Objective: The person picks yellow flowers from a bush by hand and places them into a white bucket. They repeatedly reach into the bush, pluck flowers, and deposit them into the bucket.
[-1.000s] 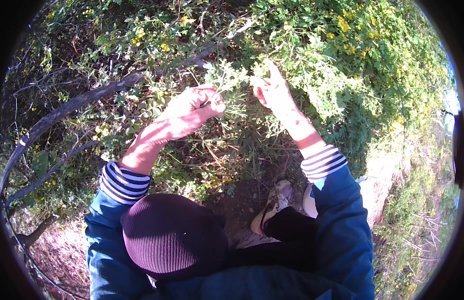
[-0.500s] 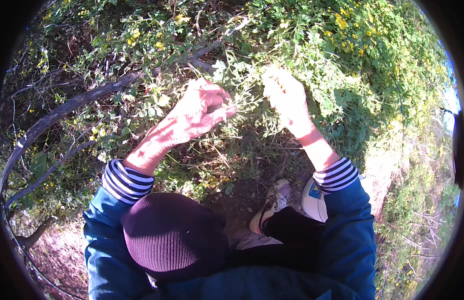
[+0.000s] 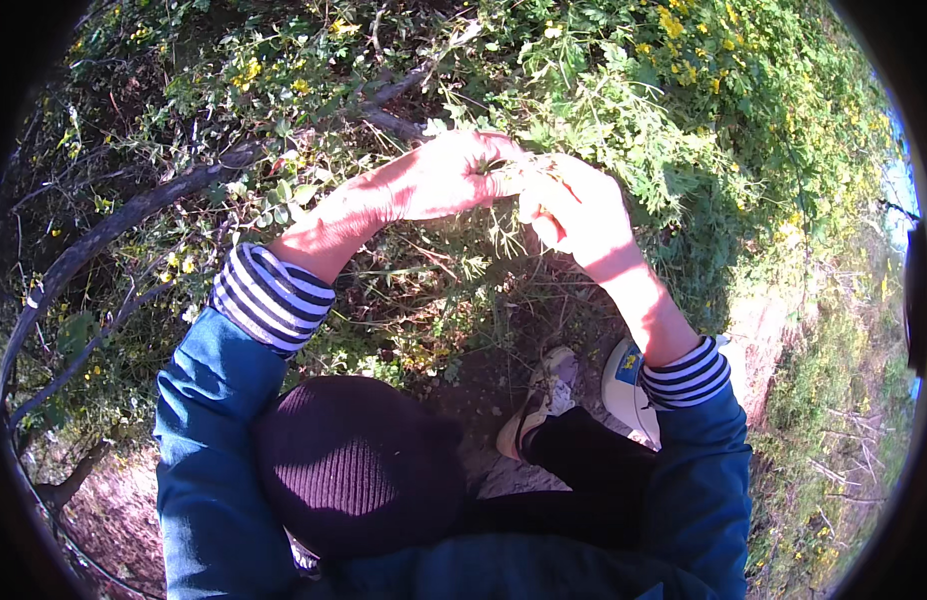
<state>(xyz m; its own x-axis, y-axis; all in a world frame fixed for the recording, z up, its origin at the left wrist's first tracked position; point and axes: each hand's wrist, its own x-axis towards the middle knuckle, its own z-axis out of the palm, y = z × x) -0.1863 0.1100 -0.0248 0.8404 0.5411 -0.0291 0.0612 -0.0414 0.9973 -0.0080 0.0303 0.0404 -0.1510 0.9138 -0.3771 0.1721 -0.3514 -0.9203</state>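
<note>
Remotely I see one bare left hand (image 3: 446, 177) and one bare right hand (image 3: 586, 212) pinching thin green leafy stems (image 3: 506, 234), too tangled to count; leftward, one curved brown woody branch (image 3: 114, 224).

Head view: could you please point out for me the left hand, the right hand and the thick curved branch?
Left hand (image 3: 444, 178): head view, on the back of the hand.
Right hand (image 3: 588, 207): head view, on the back of the hand.
Thick curved branch (image 3: 164, 191): head view, on its bark.
</note>
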